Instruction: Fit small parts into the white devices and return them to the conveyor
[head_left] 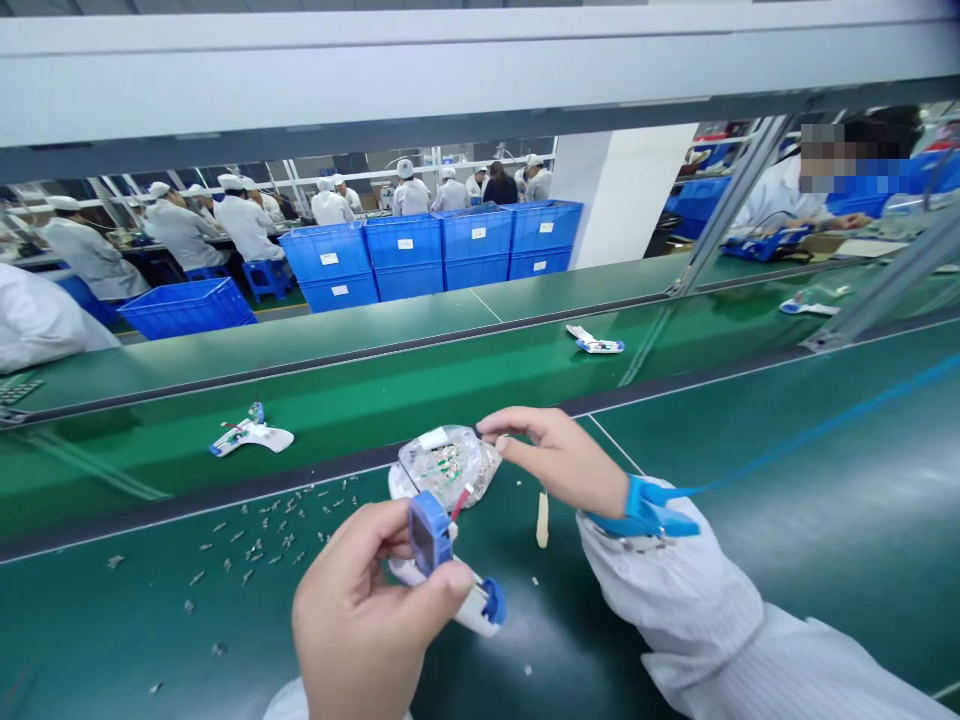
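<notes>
My left hand (367, 600) is closed around a white and blue handheld device housing (480, 612). Its blue-framed square module (430, 535) stands up between thumb and fingers, with a short red wire beside it. Beyond it, a clear plastic bag (450, 465) of tiny metal and green parts lies on the bench. My right hand (559, 455) has its thumb and index finger together at the bag's right edge; the fingertips are partly hidden. A blue wrist strap (649, 508) circles the right wrist. Small loose metal parts (259, 548) lie scattered to the left.
A cream-coloured stick (542, 520) lies under my right hand. Part-built white units rest on the green conveyor (390, 395): one at left (251, 435), another farther right (598, 343). A metal post (731, 200) slants at right. Blue crates (405, 250) and seated co-workers are beyond.
</notes>
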